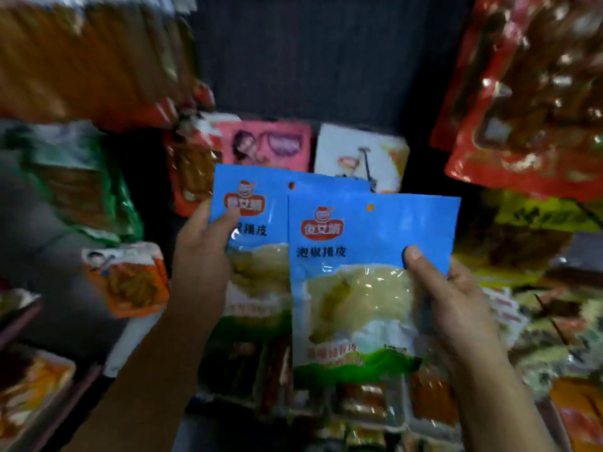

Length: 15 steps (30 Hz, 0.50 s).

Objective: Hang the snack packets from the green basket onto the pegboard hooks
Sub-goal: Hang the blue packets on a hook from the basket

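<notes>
Two blue plastic snack packets with clear windows over pale yellow contents are held up at the centre of the view. The front blue packet (365, 275) is gripped at its 3 o'clock edge by the right hand (456, 308), thumb pressed on the front and fingers (456, 272) curled behind. The rear blue packet (254, 223) is overlapped by the front one and is pinched at its 9 o'clock edge by the left hand (202, 256), thumb over the face. A small round hang hole is seen near the top edge of each packet.

Open room is found only at 12 o'clock, where a bare dark pegboard panel (313, 53) is exposed above the packets. At 10 o'clock blurred orange-brown hanging packs (85, 60) crowd close, and at 2 o'clock red foil hanging packs (528, 93) do likewise. Just behind the top edges a pink packet (270, 141) and a white packet (359, 154) are hung. Below, at 6 o'clock, more mixed packs (326, 402) are stacked. Much of the surrounding display is blurred.
</notes>
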Each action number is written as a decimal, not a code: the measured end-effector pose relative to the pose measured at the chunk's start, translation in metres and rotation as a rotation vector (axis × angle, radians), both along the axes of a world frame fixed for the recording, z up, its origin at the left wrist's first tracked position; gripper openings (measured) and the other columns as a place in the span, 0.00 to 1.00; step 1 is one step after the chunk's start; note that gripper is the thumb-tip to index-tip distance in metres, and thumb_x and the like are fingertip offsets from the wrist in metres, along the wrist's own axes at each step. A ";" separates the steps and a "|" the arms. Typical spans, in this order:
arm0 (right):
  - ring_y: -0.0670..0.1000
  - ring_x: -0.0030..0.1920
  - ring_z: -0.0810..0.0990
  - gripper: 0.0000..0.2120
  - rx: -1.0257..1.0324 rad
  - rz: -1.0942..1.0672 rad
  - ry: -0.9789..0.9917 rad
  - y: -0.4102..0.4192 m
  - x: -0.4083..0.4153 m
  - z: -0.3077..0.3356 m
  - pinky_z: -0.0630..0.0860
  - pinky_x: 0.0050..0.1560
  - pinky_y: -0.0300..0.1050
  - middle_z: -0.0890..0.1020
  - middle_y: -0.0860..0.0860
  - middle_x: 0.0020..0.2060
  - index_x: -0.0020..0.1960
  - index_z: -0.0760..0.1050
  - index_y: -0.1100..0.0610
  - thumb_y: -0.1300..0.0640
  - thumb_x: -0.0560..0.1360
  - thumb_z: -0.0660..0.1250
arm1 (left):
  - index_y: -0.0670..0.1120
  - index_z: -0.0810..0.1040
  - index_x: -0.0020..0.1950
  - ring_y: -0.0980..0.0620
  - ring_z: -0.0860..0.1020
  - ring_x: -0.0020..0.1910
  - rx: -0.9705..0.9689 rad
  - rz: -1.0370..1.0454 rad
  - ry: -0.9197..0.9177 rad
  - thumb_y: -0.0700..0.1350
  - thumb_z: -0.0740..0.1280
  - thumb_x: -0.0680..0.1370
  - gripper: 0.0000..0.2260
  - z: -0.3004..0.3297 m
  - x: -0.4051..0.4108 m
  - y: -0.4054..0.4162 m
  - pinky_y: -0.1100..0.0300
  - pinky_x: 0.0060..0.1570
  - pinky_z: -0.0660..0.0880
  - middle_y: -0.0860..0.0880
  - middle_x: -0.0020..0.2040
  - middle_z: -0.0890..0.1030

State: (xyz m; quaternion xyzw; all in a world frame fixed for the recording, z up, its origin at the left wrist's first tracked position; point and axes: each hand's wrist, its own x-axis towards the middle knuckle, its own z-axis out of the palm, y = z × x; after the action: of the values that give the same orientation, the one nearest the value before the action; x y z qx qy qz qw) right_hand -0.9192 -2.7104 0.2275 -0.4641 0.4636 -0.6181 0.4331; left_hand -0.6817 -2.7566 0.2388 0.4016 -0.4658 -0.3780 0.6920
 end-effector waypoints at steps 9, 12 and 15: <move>0.55 0.47 0.85 0.17 -0.284 0.000 0.116 -0.081 0.131 0.087 0.79 0.53 0.56 0.87 0.51 0.44 0.49 0.83 0.47 0.41 0.65 0.71 | 0.53 0.83 0.49 0.47 0.83 0.51 -0.227 -0.205 0.173 0.49 0.65 0.72 0.09 0.107 0.102 -0.053 0.49 0.48 0.78 0.47 0.51 0.85; 0.47 0.43 0.85 0.12 -0.354 0.015 0.201 -0.096 0.155 0.102 0.79 0.45 0.42 0.87 0.47 0.41 0.47 0.83 0.43 0.42 0.64 0.74 | 0.53 0.85 0.46 0.50 0.84 0.47 -0.291 -0.278 0.172 0.48 0.65 0.69 0.11 0.127 0.122 -0.067 0.56 0.41 0.80 0.48 0.47 0.86; 0.39 0.34 0.81 0.05 -0.415 -0.067 0.199 -0.110 0.168 0.117 0.75 0.35 0.31 0.86 0.46 0.35 0.42 0.83 0.43 0.50 0.68 0.71 | 0.53 0.85 0.45 0.52 0.84 0.44 -0.324 -0.351 0.147 0.51 0.69 0.67 0.10 0.148 0.135 -0.080 0.60 0.36 0.79 0.49 0.45 0.86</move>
State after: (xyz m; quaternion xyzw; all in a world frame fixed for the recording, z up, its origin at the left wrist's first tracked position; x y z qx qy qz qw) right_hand -0.7514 -2.8201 0.3441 -0.5865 0.3821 -0.6652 0.2597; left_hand -0.5465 -2.8362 0.3869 0.1698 -0.5312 -0.4410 0.7032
